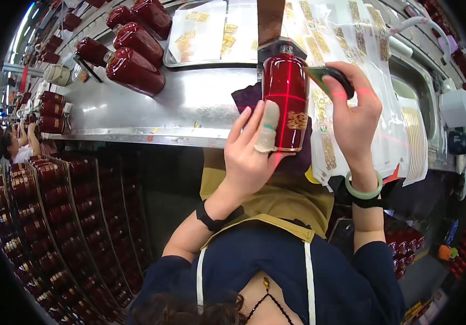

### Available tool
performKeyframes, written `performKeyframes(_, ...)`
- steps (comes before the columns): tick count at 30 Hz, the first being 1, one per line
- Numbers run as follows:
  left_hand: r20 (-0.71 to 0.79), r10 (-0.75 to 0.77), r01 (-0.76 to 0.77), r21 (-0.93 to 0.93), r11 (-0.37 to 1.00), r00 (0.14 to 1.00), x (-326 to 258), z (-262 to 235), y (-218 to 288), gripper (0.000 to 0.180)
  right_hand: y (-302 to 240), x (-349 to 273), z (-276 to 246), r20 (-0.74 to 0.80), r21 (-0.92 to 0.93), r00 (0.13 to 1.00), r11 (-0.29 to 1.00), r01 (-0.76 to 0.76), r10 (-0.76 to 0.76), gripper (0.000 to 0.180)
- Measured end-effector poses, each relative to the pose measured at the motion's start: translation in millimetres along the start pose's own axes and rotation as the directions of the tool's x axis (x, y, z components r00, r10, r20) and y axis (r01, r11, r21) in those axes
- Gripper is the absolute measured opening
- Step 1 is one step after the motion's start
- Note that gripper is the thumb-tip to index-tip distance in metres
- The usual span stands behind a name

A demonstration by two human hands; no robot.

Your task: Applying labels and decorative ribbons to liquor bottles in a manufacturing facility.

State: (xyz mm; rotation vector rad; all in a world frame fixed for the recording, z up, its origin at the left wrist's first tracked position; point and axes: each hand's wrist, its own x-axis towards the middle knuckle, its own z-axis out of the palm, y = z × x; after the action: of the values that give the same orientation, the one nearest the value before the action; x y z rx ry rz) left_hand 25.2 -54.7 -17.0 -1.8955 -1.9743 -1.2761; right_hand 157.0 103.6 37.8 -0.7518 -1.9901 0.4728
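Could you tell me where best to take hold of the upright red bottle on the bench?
Probably round its straight middle, from the left, as the left hand does on the red bottle. It stands upright, the walls are parallel, and the right hand with a dark tool occupies the right.

Steel bench (189, 103): 4 red bottles (135, 70) lying, label tray (214, 32).

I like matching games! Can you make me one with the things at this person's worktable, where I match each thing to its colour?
Things:
1. bottle held upright by the left hand
2. bangle on the wrist of the right hand
3. finger wrap
4. worktable

Colours:
A. silver-grey
B. pale green
C. glossy red
D. white

Pairs: 1-C, 2-B, 3-D, 4-A
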Motion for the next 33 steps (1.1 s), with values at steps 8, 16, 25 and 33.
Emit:
performKeyframes(8,-0.079,-0.191,0.171,-0.208,0.963,0.978,40,-5,-73,0.054,18,-47,-23,0.099,0.306,0.923,0.872,-0.383,0.371,0.023)
performKeyframes(16,0.444,0.019,-0.028,0.014,1.0,0.896,111,45,-170,0.008,-28,-80,-5,0.261,0.127,0.965,0.99,-0.068,0.033,0.059)
performKeyframes(25,0.412,-0.032,-0.006,0.092,0.996,0.911,103,27,-170,0.014,-19,-88,26,0.255,-0.084,0.922,0.943,0.322,-0.292,0.067)
performKeyframes(33,0.181,-0.135,0.135,0.011,0.991,0.974,93,20,-176,0.026,-7,-114,29,0.126,-0.1,0.967,0.967,0.235,-0.222,0.064)
